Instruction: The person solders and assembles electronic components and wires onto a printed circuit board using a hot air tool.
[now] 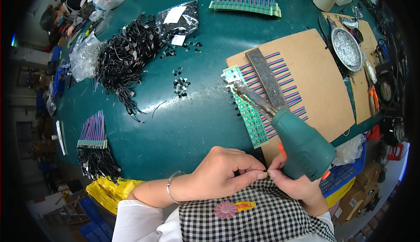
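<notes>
My left hand (232,170) is closed in a pinch, thumb against forefinger, close above my apron. My right hand (297,184) meets it fingertip to fingertip. Something tiny and pale sits between the fingertips, too small to name. A green soldering gun (302,141) with an orange trigger lies in my right hand and covers part of it. Its metal tip reaches over a green circuit board strip (250,115), just beyond my hands. Striped wires (280,73) run rightward from that strip, pressed down by a dark flat bar (267,77).
Under the board lies a cardboard sheet (323,84). At the right stands a metal bowl (347,49) of shiny bits. A black cable heap (127,53), loose black connectors (180,86) and a plastic bag (178,18) lie left. Wired boards lie at the back (245,6) and left (92,143).
</notes>
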{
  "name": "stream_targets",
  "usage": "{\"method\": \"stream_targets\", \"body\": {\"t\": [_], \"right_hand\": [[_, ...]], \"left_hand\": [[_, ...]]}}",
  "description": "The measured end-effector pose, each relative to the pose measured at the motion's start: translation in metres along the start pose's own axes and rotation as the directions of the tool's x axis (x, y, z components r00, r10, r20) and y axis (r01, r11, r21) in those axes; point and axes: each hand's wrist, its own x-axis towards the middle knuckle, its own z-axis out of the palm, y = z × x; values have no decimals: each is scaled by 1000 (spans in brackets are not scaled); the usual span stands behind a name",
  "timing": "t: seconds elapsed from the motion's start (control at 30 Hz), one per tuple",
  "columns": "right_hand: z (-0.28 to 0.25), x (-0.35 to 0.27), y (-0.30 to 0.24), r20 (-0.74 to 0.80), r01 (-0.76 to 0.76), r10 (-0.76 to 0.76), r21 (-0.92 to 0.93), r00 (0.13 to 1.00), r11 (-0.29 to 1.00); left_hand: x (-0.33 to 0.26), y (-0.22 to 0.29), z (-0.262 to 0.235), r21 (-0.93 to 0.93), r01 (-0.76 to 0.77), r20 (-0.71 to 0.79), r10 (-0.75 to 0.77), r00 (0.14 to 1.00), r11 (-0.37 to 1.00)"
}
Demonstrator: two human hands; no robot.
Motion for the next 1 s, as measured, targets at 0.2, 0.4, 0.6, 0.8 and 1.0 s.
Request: {"method": "stream_targets", "body": {"t": [0.2,0.4,0.6,0.8,1.0], "right_hand": [[-2,2,0,-9,86,-86,-34,996,996],[-2,-10,-5,-315,62,12,224,949,973],[-13,-24,-9,-305,8,105,348,947,937],[-19,-38,0,-376,19,142,394,916,919],[-24,-49,12,-332,-17,136,336,934,942]], "left_hand": [[4,-2,-8,-68,128,-39,-131,991,989],[25,-42,-24,-391,356,-168,-446,879,849],[31,-55,-28,-443,371,-161,-479,863,816],[33,-54,-32,-449,396,-113,-490,864,801],[33,-56,-31,-457,386,-118,-485,867,801]]}}
